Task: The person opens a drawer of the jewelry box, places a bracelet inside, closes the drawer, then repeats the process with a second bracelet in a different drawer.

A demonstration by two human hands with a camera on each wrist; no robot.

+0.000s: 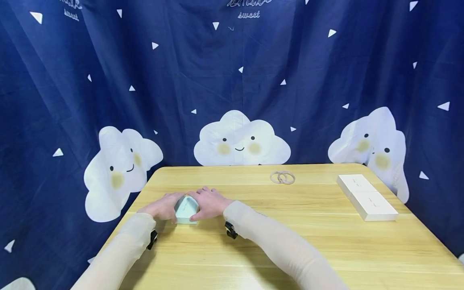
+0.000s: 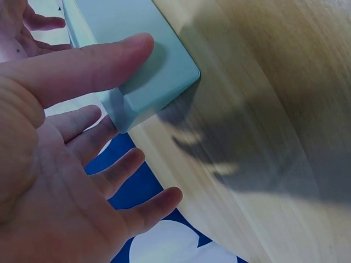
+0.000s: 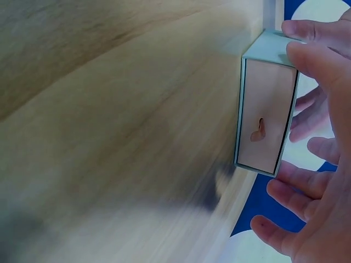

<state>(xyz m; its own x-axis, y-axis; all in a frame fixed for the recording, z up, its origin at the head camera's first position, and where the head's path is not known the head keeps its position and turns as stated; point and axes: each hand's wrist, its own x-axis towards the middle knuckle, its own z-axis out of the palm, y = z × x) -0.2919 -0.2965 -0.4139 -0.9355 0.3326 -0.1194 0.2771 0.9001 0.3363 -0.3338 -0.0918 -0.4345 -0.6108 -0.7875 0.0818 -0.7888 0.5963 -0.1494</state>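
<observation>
A small mint-green box (image 1: 186,209) lies on the left part of the wooden table, between the two hands. My left hand (image 1: 164,207) holds it from the left: the thumb (image 2: 98,68) lies along one face and the index finger reaches the far corner, while the other fingers spread loose. From the right, my right hand (image 1: 211,203) holds the box with its thumb at the near edge and fingers at the far end. In the right wrist view, a pinkish panel (image 3: 269,98) with a small curved cut-out fills the box's end, framed by the mint sleeve.
Two thin pale rings (image 1: 282,177) overlap near the back of the table (image 1: 290,249). Two white boxes (image 1: 373,205) lie end to end at the right edge. Behind the table hangs a dark blue curtain (image 1: 203,72) with clouds and triangles.
</observation>
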